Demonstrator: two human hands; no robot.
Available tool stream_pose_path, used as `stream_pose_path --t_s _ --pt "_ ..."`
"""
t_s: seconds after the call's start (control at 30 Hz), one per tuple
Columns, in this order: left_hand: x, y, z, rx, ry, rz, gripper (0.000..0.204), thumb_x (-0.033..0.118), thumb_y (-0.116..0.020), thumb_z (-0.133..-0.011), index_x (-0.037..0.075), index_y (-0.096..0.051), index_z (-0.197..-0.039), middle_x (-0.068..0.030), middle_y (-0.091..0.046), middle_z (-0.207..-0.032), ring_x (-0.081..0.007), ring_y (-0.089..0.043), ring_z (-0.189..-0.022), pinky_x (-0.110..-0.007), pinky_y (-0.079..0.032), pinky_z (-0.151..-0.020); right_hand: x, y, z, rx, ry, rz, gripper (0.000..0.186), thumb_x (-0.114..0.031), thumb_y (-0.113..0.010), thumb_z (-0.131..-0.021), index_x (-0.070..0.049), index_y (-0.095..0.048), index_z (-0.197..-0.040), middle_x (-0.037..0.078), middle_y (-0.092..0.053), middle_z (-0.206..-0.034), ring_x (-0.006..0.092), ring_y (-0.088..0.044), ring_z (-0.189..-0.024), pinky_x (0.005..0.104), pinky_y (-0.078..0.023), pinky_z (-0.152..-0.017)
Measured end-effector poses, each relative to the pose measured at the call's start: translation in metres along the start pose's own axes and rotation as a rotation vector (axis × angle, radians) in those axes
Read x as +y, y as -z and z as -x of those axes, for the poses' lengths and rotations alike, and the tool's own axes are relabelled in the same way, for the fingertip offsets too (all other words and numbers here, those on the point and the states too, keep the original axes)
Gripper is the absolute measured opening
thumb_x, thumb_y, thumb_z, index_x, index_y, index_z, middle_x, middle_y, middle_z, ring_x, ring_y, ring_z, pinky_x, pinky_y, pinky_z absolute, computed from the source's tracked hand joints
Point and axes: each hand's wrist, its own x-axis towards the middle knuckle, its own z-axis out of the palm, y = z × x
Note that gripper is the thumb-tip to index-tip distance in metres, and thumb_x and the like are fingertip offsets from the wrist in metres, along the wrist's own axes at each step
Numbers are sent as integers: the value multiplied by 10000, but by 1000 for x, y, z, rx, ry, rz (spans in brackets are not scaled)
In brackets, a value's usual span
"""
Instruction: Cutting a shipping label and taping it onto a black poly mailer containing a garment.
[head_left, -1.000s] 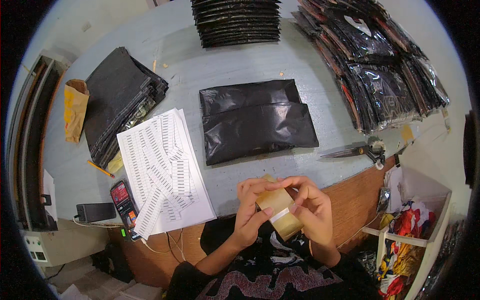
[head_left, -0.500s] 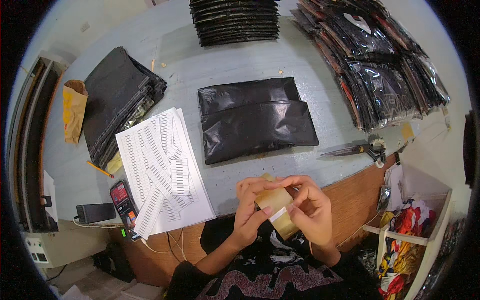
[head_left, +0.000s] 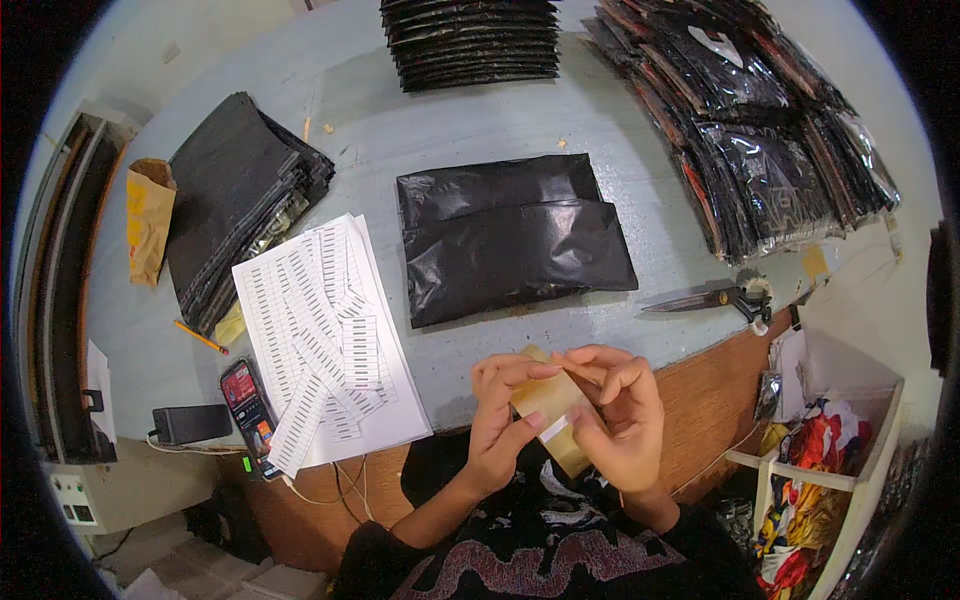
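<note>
Both of my hands are at the table's near edge around a shiny gold-tan roll of packing tape (head_left: pixel 560 450) with a white strip on it. My left hand (head_left: pixel 505 425) is closed on its left side, thumb resting on the tape. My right hand (head_left: pixel 625 420) grips the right side, thumb by the white strip and fingertips meeting the left ones at the top. Just beyond lies a folded black plastic package (head_left: pixel 515 250). Black-handled scissors (head_left: pixel 700 300) lie to the right. Printed sheets with loose cut strips (head_left: pixel 315 350) lie to the left, beside a phone (head_left: pixel 240 395).
Stacks of black packages stand at the back (head_left: pixel 470 40) and right (head_left: pixel 750 150). Black sheets (head_left: pixel 230 190), a paper bag (head_left: pixel 148 225), a pencil (head_left: pixel 200 338) and a dark adapter (head_left: pixel 190 425) occupy the left. A bin of colourful cloth (head_left: pixel 815 440) sits below the right edge.
My right hand's fingers and thumb have shifted slightly on the tape, the thumb moving a little left and down. My left hand is nearly unchanged.
</note>
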Motion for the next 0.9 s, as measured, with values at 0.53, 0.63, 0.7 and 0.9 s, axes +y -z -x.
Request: stream_pose_path --t_s 0.53,0.63,0.7,0.9 --pt "4 0 -3 50 68 80 388 130 -478 -688 33 -500 -1063 -112 -454 -1061 -234 -331 -1038 -331 -202 -936 -8 -4 -4 -119 294 633 347 -73 -723 -636 -54 -436 -830 204 -493 -1102 326 -558 -968 349 -474 -770" --pt "6 0 -2 60 89 65 379 126 -481 -696 33 -501 -1063 -106 -466 -1051 -231 -342 -1035 -332 -202 -936 -11 -5 -3 -119 320 661 390 -130 -755 -619 -51 -444 -840 205 -491 -1104 331 -558 -964 354 -478 -761" --pt "5 2 -1 64 73 16 367 123 -484 -707 33 -502 -1062 -101 -475 -1044 -230 -352 -1027 -334 -202 -937 -22 -7 -3 -149 288 671 508 -179 -784 -591 -45 -466 -963 209 -472 -1126 341 -537 -995 379 -469 -778" --pt "16 7 -1 62 58 -107 313 116 -479 -758 30 -511 -1058 -91 -505 -1037 -239 -384 -1007 -342 -213 -932 -26 2 9 -215 51 883 876 -217 -792 -572 -15 -298 -1267 214 -397 -1192 363 -450 -1070 391 -404 -873"
